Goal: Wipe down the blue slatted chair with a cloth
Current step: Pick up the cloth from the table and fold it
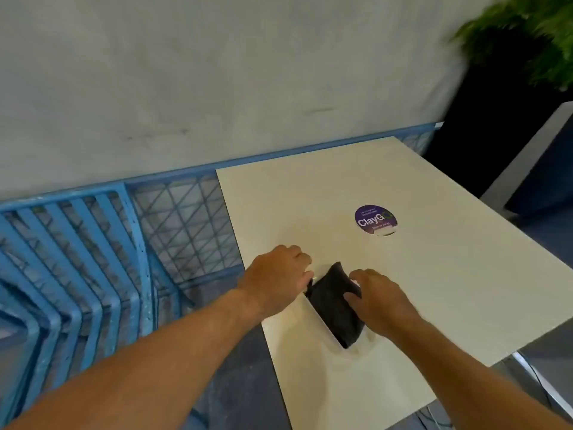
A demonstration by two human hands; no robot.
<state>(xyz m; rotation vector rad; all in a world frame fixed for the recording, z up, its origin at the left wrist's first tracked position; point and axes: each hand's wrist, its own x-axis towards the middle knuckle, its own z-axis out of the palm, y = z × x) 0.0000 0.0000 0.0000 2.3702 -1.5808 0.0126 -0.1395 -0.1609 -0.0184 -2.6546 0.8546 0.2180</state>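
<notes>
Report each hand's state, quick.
Left hand: fingers curled at the edge of the dark cloth; grip cannot be told.
Right hand: holds the dark cloth.

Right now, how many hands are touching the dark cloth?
2. The left hand touches the cloth at its left corner; the right hand holds its right edge, thumb on top.

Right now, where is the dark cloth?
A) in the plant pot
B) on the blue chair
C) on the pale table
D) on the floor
C: the dark cloth lies on the pale table, to the right of the blue chair.
</notes>
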